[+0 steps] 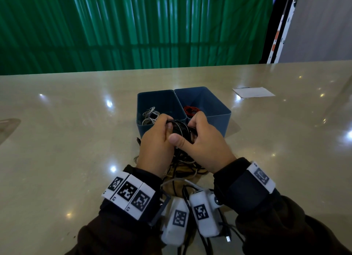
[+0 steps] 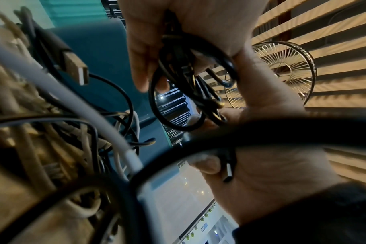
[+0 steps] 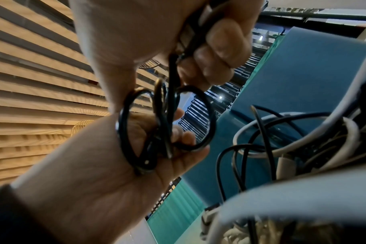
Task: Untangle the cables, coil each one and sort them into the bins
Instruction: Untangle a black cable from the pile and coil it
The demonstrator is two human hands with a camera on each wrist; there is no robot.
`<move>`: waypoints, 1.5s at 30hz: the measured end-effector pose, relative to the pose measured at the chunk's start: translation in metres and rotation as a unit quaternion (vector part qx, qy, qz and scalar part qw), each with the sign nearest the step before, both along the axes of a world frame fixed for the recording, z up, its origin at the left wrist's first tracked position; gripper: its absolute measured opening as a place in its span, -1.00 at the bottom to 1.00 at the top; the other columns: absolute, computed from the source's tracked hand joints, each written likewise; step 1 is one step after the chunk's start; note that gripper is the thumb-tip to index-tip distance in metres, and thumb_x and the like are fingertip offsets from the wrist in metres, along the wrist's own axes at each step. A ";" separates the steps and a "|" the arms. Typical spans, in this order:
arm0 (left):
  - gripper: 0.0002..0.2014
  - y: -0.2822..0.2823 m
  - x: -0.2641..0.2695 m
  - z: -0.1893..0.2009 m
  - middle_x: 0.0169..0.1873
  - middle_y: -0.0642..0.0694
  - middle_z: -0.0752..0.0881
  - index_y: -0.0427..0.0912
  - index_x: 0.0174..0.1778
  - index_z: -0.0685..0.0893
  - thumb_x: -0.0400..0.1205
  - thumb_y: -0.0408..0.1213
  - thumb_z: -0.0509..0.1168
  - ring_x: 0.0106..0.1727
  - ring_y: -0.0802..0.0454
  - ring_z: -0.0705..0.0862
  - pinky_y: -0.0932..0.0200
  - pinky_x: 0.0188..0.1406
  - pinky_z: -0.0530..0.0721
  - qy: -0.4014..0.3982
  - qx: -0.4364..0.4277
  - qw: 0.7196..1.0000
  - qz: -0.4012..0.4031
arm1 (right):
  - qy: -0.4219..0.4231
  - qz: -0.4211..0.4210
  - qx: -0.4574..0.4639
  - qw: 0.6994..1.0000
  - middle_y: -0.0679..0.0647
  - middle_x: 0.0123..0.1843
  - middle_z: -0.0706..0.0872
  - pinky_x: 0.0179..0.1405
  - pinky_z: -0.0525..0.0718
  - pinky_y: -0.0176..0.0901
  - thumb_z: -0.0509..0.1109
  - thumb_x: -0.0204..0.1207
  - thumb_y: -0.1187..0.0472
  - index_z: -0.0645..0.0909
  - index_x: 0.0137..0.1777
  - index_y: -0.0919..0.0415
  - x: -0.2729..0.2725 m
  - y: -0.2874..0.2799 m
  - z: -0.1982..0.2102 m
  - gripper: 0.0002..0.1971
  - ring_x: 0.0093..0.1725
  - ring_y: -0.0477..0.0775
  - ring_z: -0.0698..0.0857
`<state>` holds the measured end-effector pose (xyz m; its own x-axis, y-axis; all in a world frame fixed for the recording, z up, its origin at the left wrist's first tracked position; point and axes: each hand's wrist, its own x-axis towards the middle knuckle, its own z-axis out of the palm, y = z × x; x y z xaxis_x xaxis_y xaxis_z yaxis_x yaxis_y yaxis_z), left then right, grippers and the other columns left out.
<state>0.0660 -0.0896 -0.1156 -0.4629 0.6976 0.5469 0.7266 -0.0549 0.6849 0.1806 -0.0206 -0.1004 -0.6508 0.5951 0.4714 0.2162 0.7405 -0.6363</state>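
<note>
Before 2 blue bins (image 1: 209, 121) (side by side), both hands' fingers (image 1: 163, 119) grip 1 black cable coil (image 1: 181, 128).

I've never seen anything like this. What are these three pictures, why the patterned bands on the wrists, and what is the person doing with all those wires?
No machine here: a person works with bare hands and wears three cameras. The wide picture comes from the head; the other two look along each wrist from below. The checkered squares sit on the wrist bands that carry those cameras.

The left hand and right hand both grip one coiled black cable, held just above the table. The wrist views show its loops between the fingers.

Behind the hands stand two blue bins side by side. The left bin holds white cables, the right bin a red cable. Under the wrists lies a tangle of black and white cables not yet sorted. A sheet of white paper lies far right.
</note>
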 end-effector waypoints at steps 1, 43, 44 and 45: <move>-0.83 0.000 0.001 0.000 -0.38 0.12 0.52 -0.02 -0.07 0.47 0.73 -0.35 0.05 -0.39 0.30 0.50 0.39 -0.43 0.38 -0.023 0.003 1.000 -0.015 | -0.003 -0.004 0.002 1.000 -0.03 -0.36 0.52 -0.44 0.44 -0.17 0.25 0.21 -0.44 0.30 -0.06 0.14 0.000 0.000 0.000 -0.35 -0.40 -0.06 0.51; -0.80 0.001 0.003 0.004 -0.68 0.16 0.40 -0.17 -0.01 0.70 0.72 -0.21 0.18 -0.64 0.20 0.37 0.14 -0.47 0.42 -0.284 0.124 0.944 -0.111 | 0.113 0.064 -0.044 0.991 0.03 -0.38 0.54 -0.31 0.50 0.05 0.09 0.62 -0.08 0.50 -0.24 0.20 -0.004 0.017 -0.010 -0.62 -0.34 -0.02 0.52; -0.79 0.001 0.003 0.006 -0.67 0.17 0.37 -0.20 -0.02 0.70 0.72 -0.25 0.17 -0.64 0.20 0.34 0.18 -0.51 0.40 -0.308 0.125 0.935 -0.121 | 0.114 0.070 -0.071 0.988 0.12 -0.35 0.58 -0.27 0.53 0.13 0.08 0.62 -0.06 0.52 -0.22 0.22 -0.004 0.018 -0.010 -0.61 -0.31 0.08 0.55; -0.80 0.001 0.002 0.007 -0.67 0.15 0.35 -0.23 -0.04 0.70 0.71 -0.28 0.17 -0.64 0.20 0.31 0.22 -0.56 0.39 -0.334 0.128 0.925 -0.131 | 0.117 0.079 -0.105 0.984 0.16 -0.31 0.61 -0.22 0.57 0.17 0.09 0.61 -0.02 0.56 -0.19 0.22 -0.004 0.019 -0.010 -0.64 -0.27 0.16 0.58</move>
<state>0.0676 -0.0891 -0.1083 -0.5900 0.7215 0.3624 0.0845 -0.3912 0.9164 0.1762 -0.0017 -0.1102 -0.6310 0.5953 0.4974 -0.0617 0.6007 -0.7971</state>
